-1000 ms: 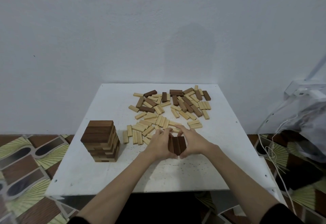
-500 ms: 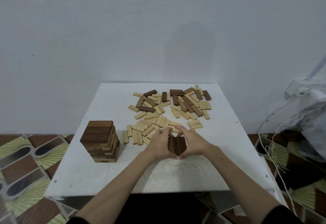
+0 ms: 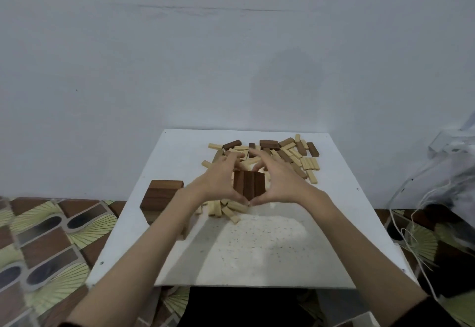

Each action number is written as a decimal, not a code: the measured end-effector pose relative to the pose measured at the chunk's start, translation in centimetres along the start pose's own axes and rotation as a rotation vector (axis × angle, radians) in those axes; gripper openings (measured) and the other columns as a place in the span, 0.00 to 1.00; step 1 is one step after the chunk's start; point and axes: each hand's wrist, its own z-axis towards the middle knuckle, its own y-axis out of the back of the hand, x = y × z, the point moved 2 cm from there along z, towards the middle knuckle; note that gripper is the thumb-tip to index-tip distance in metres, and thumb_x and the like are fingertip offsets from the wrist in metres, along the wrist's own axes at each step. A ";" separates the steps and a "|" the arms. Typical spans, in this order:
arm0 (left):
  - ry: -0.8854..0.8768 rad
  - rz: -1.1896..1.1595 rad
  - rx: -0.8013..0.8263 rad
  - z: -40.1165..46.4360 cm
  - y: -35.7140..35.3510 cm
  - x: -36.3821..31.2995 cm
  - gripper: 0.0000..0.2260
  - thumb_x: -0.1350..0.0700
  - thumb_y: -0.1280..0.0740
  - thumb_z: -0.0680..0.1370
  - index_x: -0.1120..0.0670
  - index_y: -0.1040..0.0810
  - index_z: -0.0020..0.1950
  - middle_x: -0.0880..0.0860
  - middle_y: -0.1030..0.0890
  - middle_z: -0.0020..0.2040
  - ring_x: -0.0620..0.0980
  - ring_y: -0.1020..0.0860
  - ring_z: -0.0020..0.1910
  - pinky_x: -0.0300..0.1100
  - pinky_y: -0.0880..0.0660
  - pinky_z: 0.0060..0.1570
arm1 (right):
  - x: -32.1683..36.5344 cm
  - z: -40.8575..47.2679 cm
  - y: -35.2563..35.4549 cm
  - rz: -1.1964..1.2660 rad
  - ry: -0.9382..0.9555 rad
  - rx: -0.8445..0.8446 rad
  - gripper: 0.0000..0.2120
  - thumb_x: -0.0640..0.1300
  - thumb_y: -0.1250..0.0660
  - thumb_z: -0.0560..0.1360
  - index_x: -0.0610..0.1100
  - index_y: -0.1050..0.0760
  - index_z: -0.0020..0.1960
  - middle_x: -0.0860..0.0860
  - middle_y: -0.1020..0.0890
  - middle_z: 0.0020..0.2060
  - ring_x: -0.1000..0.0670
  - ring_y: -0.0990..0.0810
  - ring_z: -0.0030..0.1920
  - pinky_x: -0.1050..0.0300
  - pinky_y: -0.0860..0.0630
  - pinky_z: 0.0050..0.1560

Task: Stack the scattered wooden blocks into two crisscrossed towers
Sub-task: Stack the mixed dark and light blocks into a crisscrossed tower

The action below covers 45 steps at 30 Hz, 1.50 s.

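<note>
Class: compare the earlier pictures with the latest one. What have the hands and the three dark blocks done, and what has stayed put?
The left hand and right hand have lifted the three dark blocks, pressed side by side between them, up off the table and away from the person. The grip is unchanged. The dark tower at the left and the scattered blocks stayed where they were.

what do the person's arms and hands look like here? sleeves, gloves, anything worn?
Both forearms are bare. The left hand and right hand have no gloves, and no rings or watch show at the wrists. A dark, apparently black, sleeve edge shows near the right elbow, at the bottom corner, and another at the left elbow.
</note>
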 end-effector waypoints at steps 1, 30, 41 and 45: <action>0.008 -0.003 0.006 -0.5 1.2 0.0 0.46 0.54 0.19 0.60 0.54 0.41 0.71 0.46 0.28 0.58 0.46 0.33 0.65 0.35 0.36 0.62 | 1.0 0.3 0.2 0.013 0.018 -0.002 0.56 0.56 0.20 0.59 0.57 0.52 0.76 0.55 0.27 0.57 0.50 0.33 0.63 0.48 0.35 0.65; 0.235 -0.045 0.042 -9.1 10.3 10.8 0.44 0.57 0.19 0.61 0.48 0.41 0.70 0.43 0.26 0.61 0.45 0.30 0.62 0.38 0.35 0.59 | 15.1 4.8 -7.6 0.095 0.102 0.118 0.52 0.47 0.21 0.63 0.51 0.51 0.76 0.50 0.26 0.50 0.48 0.26 0.57 0.47 0.32 0.64; 0.234 0.003 0.076 -9.5 10.2 11.3 0.52 0.55 0.19 0.61 0.48 0.50 0.75 0.41 0.35 0.69 0.42 0.42 0.70 0.40 0.40 0.66 | 14.2 4.8 -7.9 0.012 0.067 0.149 0.56 0.54 0.20 0.62 0.52 0.55 0.77 0.45 0.31 0.66 0.45 0.36 0.69 0.44 0.35 0.68; 0.254 0.088 0.083 -9.8 10.3 11.8 0.53 0.51 0.19 0.61 0.47 0.50 0.75 0.41 0.34 0.69 0.47 0.42 0.71 0.47 0.39 0.69 | 13.5 4.8 -8.1 -0.025 0.021 0.164 0.58 0.55 0.20 0.61 0.54 0.57 0.76 0.43 0.33 0.68 0.42 0.38 0.70 0.41 0.36 0.68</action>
